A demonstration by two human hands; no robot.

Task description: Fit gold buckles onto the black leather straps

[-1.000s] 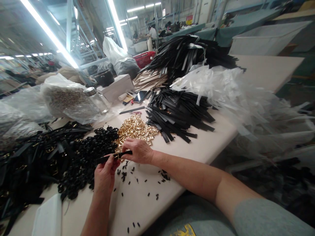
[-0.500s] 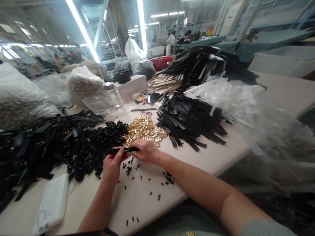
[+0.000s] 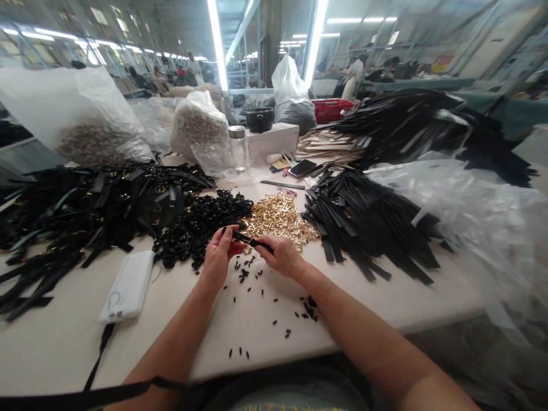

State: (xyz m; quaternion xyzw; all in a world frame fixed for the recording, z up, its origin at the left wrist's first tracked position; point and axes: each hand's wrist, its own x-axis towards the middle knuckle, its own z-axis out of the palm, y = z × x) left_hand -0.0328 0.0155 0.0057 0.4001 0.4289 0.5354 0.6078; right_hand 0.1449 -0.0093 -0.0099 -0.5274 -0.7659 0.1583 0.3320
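Both my hands hold one short black strap just above the table, near the front edge. My left hand pinches its left end and my right hand grips its right end, with a gold buckle between them. Right behind the hands lies a heap of gold buckles. To the left of that sits a pile of black rings. Small black bits are scattered on the table under and in front of my hands.
A stack of black straps lies to the right, finished black straps to the left. A white phone-like device with a cable sits front left. Plastic bags, a jar, a white box stand behind. Clear plastic sheeting covers the right.
The camera has swung to the left, so more of the left side of the table shows. My hands have stayed on the strap, which now tilts down to the right.
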